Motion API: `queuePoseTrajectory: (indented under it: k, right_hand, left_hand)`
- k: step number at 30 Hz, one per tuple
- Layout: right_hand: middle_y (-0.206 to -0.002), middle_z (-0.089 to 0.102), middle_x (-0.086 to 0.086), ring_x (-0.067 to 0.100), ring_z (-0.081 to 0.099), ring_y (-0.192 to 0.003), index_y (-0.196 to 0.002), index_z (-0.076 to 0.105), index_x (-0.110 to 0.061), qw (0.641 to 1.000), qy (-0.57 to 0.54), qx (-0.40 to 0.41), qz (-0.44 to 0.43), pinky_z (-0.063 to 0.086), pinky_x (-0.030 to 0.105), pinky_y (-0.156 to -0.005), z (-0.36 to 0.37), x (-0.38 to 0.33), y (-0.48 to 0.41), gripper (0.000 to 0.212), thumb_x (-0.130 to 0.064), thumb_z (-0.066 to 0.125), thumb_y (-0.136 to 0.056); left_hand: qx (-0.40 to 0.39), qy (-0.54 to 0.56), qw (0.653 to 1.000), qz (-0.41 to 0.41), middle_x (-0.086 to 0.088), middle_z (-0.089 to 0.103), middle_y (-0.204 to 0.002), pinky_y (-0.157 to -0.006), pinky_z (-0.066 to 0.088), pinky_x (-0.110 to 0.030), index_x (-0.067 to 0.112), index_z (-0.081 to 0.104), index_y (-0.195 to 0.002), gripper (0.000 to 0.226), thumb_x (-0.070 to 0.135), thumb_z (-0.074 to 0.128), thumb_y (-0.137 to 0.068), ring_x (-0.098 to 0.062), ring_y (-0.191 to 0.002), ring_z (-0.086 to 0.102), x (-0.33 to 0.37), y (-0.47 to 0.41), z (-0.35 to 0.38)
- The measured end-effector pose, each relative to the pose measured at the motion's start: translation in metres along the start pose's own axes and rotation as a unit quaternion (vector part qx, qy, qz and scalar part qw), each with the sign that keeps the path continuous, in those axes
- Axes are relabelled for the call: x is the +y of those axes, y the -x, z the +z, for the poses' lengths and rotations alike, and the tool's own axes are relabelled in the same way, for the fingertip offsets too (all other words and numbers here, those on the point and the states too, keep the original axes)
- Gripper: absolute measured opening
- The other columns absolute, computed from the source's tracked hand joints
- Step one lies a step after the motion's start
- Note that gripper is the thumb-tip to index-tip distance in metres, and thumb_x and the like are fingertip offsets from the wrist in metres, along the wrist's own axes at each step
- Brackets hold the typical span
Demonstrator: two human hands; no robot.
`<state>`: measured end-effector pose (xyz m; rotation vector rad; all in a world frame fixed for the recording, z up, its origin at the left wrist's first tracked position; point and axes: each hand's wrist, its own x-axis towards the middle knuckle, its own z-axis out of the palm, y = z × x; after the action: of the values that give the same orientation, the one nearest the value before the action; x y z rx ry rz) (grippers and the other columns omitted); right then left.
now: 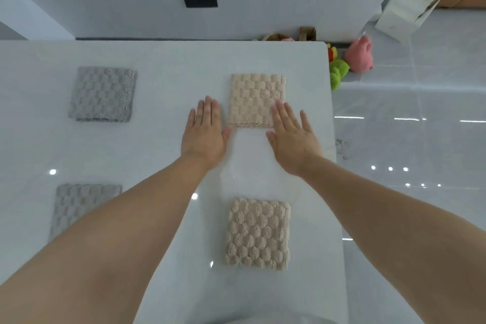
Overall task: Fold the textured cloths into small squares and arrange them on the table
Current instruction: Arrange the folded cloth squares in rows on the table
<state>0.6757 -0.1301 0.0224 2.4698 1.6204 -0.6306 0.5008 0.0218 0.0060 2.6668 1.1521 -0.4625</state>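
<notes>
At the far right of the tabletop (163, 66), I'm spreading my left hand (203, 134) beside the folded beige cloth (255, 98), right hand (293, 139) flat, fingers overlapping its corner; dragging could be skewing that square.

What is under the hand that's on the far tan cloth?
The right hand lies flat, open, its fingertips covering the near right corner of the far tan cloth; the palm is over bare table. That corner is hidden.
</notes>
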Motion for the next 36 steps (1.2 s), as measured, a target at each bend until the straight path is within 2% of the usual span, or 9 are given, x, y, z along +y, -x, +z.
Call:
queuePoseTrajectory:
  k: [5, 9, 11, 15, 21, 24, 27, 32, 36]
  right_hand:
    - [-0.166, -0.026, 0.002, 0.018, -0.024, -0.153, -0.158, -0.02, -0.012, 0.998, -0.049, -0.033, -0.033, -0.004, 0.045, -0.127, 0.038, -0.038, 0.085, 0.065, -0.044, 0.004, -0.107]
    - [-0.168, -0.021, 0.006, 0.021, -0.022, -0.154, -0.159, -0.015, -0.011, 0.994, -0.005, -0.051, -0.093, -0.007, 0.048, -0.126, 0.068, -0.04, 0.154, 0.068, -0.048, 0.004, -0.106]
    - [-0.168, -0.022, 0.006, 0.022, -0.023, -0.154, -0.159, -0.015, -0.01, 0.993, 0.02, -0.064, -0.101, -0.007, 0.051, -0.126, 0.08, -0.033, 0.177, 0.077, -0.059, 0.006, -0.103]
    - [-0.166, -0.026, 0.002, 0.018, -0.028, -0.152, -0.158, -0.021, -0.011, 0.989, 0.037, -0.112, -0.092, -0.011, 0.053, -0.124, 0.095, -0.025, 0.191, 0.1, -0.078, 0.016, -0.093]
    - [-0.167, -0.025, 0.005, 0.02, -0.025, -0.153, -0.158, -0.02, -0.011, 0.985, 0.089, -0.128, -0.078, -0.014, 0.055, -0.122, 0.088, -0.03, 0.183, 0.107, -0.08, 0.026, -0.091]
    - [-0.167, -0.023, 0.008, 0.024, -0.023, -0.154, -0.159, -0.017, -0.007, 0.986, 0.095, -0.1, -0.097, -0.012, 0.053, -0.124, 0.077, -0.041, 0.19, 0.102, -0.074, 0.028, -0.096]
    - [-0.168, -0.02, 0.011, 0.026, -0.021, -0.154, -0.16, -0.012, -0.007, 0.981, 0.105, -0.063, -0.151, -0.012, 0.05, -0.124, 0.077, -0.048, 0.201, 0.087, -0.061, 0.025, -0.103]
    - [-0.167, -0.022, 0.013, 0.028, -0.023, -0.154, -0.158, -0.015, -0.004, 0.971, 0.137, -0.084, -0.175, -0.012, 0.047, -0.124, 0.097, -0.05, 0.216, 0.074, -0.043, 0.023, -0.108]
    - [-0.165, -0.026, 0.015, 0.026, -0.032, -0.147, -0.154, -0.021, -0.002, 0.974, 0.128, -0.069, -0.175, -0.015, 0.047, -0.122, 0.111, -0.044, 0.223, 0.071, -0.029, 0.025, -0.108]
  left_hand:
    - [-0.008, 0.029, 0.997, 0.077, -0.011, -0.004, -0.17, -0.128, 0.003, -0.041, 0.006, 0.0, -0.161, 0.068, 0.045, 0.012, -0.108, -0.023, -0.157, -0.004, 0.016, 0.104, 0.027]
    - [-0.021, -0.056, 0.975, 0.215, -0.007, -0.003, -0.17, -0.128, 0.005, -0.042, 0.008, 0.002, -0.161, 0.074, 0.056, 0.014, -0.106, -0.022, -0.157, -0.006, 0.017, 0.171, 0.056]
    - [-0.037, -0.088, 0.965, 0.245, -0.007, -0.008, -0.17, -0.128, 0.004, -0.043, 0.008, -0.003, -0.161, 0.083, 0.064, 0.015, -0.103, -0.023, -0.156, -0.01, 0.018, 0.189, 0.064]
    - [-0.113, -0.112, 0.965, 0.206, -0.007, -0.023, -0.167, -0.127, -0.002, -0.045, 0.008, -0.019, -0.158, 0.105, 0.077, 0.027, -0.093, -0.022, -0.154, -0.022, 0.03, 0.199, 0.073]
    - [-0.145, -0.131, 0.97, 0.146, -0.004, -0.028, -0.166, -0.126, -0.007, -0.047, 0.01, -0.025, -0.156, 0.115, 0.076, 0.041, -0.09, -0.021, -0.154, -0.023, 0.041, 0.201, 0.068]
    - [-0.144, -0.125, 0.974, 0.121, -0.005, -0.028, -0.164, -0.126, -0.006, -0.045, 0.008, -0.024, -0.156, 0.113, 0.074, 0.042, -0.091, -0.022, -0.154, -0.021, 0.049, 0.209, 0.058]
    - [-0.13, -0.108, 0.978, 0.119, -0.006, -0.026, -0.165, -0.127, -0.004, -0.043, 0.01, -0.02, -0.157, 0.104, 0.068, 0.04, -0.096, -0.021, -0.155, -0.019, 0.049, 0.222, 0.053]
    - [-0.089, -0.151, 0.969, 0.177, -0.013, -0.012, -0.169, -0.127, -0.001, -0.044, 0.005, -0.011, -0.159, 0.076, 0.033, 0.037, -0.107, -0.028, -0.156, -0.011, 0.049, 0.242, 0.066]
    - [-0.085, -0.162, 0.97, 0.159, -0.019, -0.02, -0.166, -0.126, -0.005, -0.047, 0.001, -0.018, -0.156, 0.071, 0.019, 0.026, -0.104, -0.033, -0.154, -0.018, 0.061, 0.255, 0.084]
